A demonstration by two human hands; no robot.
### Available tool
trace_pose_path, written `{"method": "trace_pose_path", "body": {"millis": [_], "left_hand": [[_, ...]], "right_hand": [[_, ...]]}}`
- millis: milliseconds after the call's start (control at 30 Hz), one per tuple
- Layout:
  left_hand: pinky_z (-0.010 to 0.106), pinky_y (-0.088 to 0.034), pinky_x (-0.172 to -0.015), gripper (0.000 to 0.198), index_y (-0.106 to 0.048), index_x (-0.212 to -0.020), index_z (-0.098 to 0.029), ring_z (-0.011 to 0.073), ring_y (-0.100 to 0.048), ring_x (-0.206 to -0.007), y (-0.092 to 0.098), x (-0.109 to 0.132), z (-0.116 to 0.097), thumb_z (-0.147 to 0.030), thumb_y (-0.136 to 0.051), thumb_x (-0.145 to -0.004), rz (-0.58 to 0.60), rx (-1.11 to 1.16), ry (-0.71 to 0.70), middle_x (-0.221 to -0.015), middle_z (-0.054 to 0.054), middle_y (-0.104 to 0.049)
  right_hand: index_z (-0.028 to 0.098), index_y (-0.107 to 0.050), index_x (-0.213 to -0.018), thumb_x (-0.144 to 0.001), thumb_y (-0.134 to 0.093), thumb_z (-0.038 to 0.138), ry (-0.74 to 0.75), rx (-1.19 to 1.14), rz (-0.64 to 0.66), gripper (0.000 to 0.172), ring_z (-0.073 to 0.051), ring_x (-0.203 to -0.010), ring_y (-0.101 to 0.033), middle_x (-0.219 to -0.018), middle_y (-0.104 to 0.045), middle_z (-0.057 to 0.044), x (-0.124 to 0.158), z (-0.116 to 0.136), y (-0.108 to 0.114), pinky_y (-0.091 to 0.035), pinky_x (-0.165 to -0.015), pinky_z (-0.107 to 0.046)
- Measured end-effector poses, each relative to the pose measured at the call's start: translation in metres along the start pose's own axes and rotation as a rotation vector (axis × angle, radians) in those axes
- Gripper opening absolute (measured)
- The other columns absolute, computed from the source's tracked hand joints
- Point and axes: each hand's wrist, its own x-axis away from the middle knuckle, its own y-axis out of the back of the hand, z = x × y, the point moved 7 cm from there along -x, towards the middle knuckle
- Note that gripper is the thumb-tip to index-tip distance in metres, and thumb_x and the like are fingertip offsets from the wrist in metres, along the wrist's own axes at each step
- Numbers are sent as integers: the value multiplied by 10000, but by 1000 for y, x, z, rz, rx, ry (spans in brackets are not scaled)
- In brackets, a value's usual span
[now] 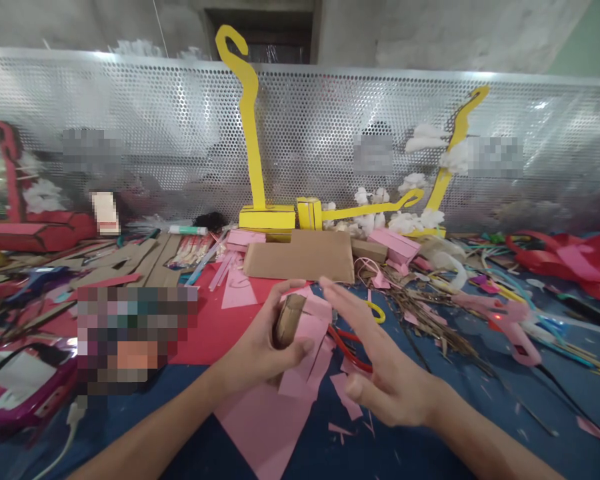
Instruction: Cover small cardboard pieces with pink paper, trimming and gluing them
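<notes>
My left hand (pixel 265 340) is closed around a small brown cardboard block (pixel 289 319), thumb in front and fingers behind. Pink paper (pixel 316 327) covers the block's right side, with loose flaps hanging below. To its right, my right hand (pixel 380 360) is held open, fingers stretched out and thumb apart, with nothing in it. Red loop handles (pixel 349 350), seemingly of scissors, lie behind that hand, which partly hides them. Beneath both hands, a larger pink paper sheet (pixel 265 433) and small pink scraps (pixel 347 395) rest on the blue table.
A brown cardboard box (pixel 300 260) stands ahead, with yellow hook-shaped pieces (pixel 253 147) on box bases behind it. To the right are a pink glue gun (pixel 510 323) and dry twigs (pixel 430 320). Red paper (pixel 205 333) lies left. A perforated metal panel (pixel 180 133) closes the back.
</notes>
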Motion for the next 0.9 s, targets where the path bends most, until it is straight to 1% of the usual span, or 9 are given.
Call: {"method": "trace_pose_path", "body": {"millis": [67,200,267,367,500,633,700,833,900], "left_hand": [[464,-474,-1062,705,-326,-1493,-313,312,-560,-1251,0,0,1,-349,-722,-911,6,-5,1,-1343,89,-557],[464,-447,-1094,680,-324,-1477,-319,312,-519,-1313,-2,1,-2,-306,-711,-919,15,43,-28,-1333,81,-553],[455,-459,-1078,679,-321,-1476,-326,315,-513,-1318,-3,1,-2,-311,-710,-920,19,48,-18,-1317,81,-557],[446,-474,-1057,684,-322,-1481,-322,315,-524,-1297,-3,2,-1,-335,-712,-919,17,32,-18,-1292,81,-561],[441,-503,-1011,705,-319,-1493,-314,305,-584,-1213,-1,2,2,-360,-718,-913,7,1,2,-1303,91,-562],[457,-407,-1148,700,-342,-1484,-316,313,-501,-1356,0,1,-3,-328,-737,-905,10,-12,-68,-1407,92,-538],[460,-382,-1172,701,-345,-1484,-323,312,-476,-1389,-1,1,-3,-326,-741,-905,17,-14,-81,-1441,89,-523],[463,-357,-1198,683,-353,-1481,-313,311,-441,-1430,-1,0,-3,-315,-732,-912,9,-5,-75,-1468,95,-503],[448,-403,-1163,681,-348,-1486,-318,302,-495,-1377,0,-1,-2,-340,-724,-919,4,14,-38,-1446,91,-524]], "right_hand": [[276,-45,-1682,-1022,-420,645,19,22,-17,844,-308,-1607,-129,-1753,-132,-92,0,1,1,-163,-1291,-535],[292,-295,-1633,-1031,-431,612,22,8,98,695,-297,-1556,-313,-1677,-371,-92,-2,1,-5,-211,-1278,-531],[286,-333,-1616,-1024,-441,621,3,-16,94,689,-296,-1544,-339,-1663,-396,-98,-3,1,-4,-235,-1271,-526],[300,-303,-1628,-1022,-432,633,1,-22,99,704,-303,-1556,-310,-1680,-365,-90,-1,1,-4,-225,-1273,-537],[289,-190,-1664,-1019,-426,645,-6,7,13,774,-318,-1575,-257,-1700,-314,-110,-1,-1,0,-236,-1267,-549],[301,-336,-1608,-1028,-435,618,11,-20,55,668,-289,-1533,-362,-1637,-439,-89,-5,1,-3,-247,-1267,-521],[288,-369,-1589,-1030,-435,611,17,-25,45,649,-286,-1519,-385,-1618,-465,-96,-7,3,-3,-254,-1264,-516],[276,-343,-1603,-1045,-408,597,30,-22,56,647,-285,-1536,-353,-1633,-441,-104,-7,4,-4,-269,-1257,-512],[274,-303,-1619,-1051,-390,596,14,-17,66,658,-283,-1538,-347,-1643,-422,-106,-7,0,-2,-285,-1250,-511]]}}
